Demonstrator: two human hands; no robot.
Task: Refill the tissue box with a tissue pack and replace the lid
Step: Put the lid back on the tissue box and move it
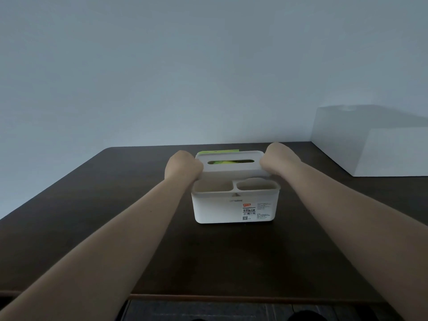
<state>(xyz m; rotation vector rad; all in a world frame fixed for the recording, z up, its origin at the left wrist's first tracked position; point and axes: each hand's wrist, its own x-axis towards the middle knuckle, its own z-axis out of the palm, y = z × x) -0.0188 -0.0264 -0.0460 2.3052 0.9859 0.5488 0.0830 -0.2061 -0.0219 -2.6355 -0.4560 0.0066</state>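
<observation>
A white plastic tissue box [234, 208] stands mid-table with a printed label on its front and two open compartments along its near side. Its white lid [229, 169] with a long slot sits tilted over the rear section, near edge raised. Through the slot and behind the lid's far edge I see the green tissue pack [218, 152]. My left hand [184, 167] grips the lid's left end and my right hand [276, 159] grips its right end; the fingers are hidden behind the hands.
The dark wooden table [115, 205] reaches back to a pale wall. A large white box [375, 144] stands at the table's back right corner. The table's front edge runs across the bottom of the view.
</observation>
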